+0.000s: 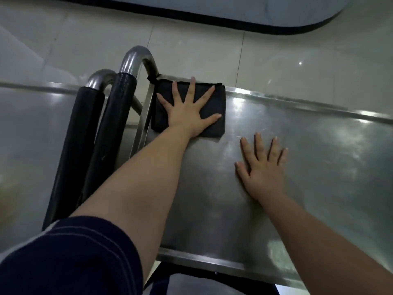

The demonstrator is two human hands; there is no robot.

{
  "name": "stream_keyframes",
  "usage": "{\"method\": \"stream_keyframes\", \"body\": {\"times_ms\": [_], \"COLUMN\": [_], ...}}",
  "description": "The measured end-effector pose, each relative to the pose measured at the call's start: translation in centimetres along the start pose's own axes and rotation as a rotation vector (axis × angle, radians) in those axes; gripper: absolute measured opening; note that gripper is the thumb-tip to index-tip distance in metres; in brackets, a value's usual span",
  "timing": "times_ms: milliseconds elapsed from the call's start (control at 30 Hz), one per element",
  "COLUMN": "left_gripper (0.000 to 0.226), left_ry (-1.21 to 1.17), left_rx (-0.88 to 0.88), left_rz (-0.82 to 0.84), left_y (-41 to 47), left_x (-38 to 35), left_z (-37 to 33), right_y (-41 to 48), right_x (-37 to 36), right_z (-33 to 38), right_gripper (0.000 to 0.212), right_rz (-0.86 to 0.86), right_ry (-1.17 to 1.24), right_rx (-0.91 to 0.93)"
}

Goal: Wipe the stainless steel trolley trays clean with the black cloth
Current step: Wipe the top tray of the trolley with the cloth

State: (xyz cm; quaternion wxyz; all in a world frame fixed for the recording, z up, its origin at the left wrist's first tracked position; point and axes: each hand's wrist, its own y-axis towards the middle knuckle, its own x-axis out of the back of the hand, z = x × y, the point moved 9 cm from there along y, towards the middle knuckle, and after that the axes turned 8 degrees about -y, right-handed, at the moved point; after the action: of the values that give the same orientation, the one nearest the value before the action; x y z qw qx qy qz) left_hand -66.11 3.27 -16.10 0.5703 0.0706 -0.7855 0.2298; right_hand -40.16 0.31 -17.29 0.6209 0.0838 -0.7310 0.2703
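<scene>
A folded black cloth (214,107) lies flat in the far left corner of the stainless steel trolley tray (319,158). My left hand (189,111) presses down on the cloth with straight, spread fingers. My right hand (262,169) rests flat on the bare steel nearer to me and to the right, fingers straight, holding nothing. The tray's surface shows dull smears and light reflections.
The trolley's steel handle (136,58) with black foam grips (110,133) rises at the tray's left end, beside a second trolley's tray (32,133). Pale floor tiles (276,64) lie beyond the far rim. A dark-edged grey mat (234,9) is at the top.
</scene>
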Motion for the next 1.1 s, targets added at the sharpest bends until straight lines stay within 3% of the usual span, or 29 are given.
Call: {"method": "stream_keyframes", "body": {"times_ms": [133,333,433,567,800,933,1100], "left_gripper": [0.078,0.079,0.079,0.082,0.081,0.082,0.08], "left_ry": [0.019,0.019,0.029,0.032,0.053,0.065,0.07], "left_rx": [-0.04,-0.027,-0.047,-0.038,-0.037,-0.039,-0.034], "left_rz": [-0.022,-0.029,-0.012,-0.039,-0.011,0.006,0.003], "left_y": [-4.8,-22.0,-26.2,-21.6,-3.6,-1.8,-2.0], "left_x": [-1.0,-5.4,-6.6,-4.9,-0.7,-0.3,-0.3], "left_z": [0.7,3.2,4.0,2.9,-0.3,-1.2,-1.1], "right_y": [0.0,-0.1,-0.1,-0.1,-0.2,-0.3,-3.1], "right_x": [0.1,0.0,0.0,0.1,0.3,0.6,-1.0], "right_z": [0.1,-0.1,0.0,0.1,-0.2,-2.1,-12.0], "right_gripper": [0.068,0.067,0.068,0.067,0.067,0.067,0.066], "right_rz": [0.008,0.029,0.022,0.0,-0.017,0.014,0.075], "right_ry": [0.001,0.017,0.018,0.004,0.019,0.007,0.036], "right_rx": [0.002,0.007,0.016,0.033,0.011,0.051,-0.24]}}
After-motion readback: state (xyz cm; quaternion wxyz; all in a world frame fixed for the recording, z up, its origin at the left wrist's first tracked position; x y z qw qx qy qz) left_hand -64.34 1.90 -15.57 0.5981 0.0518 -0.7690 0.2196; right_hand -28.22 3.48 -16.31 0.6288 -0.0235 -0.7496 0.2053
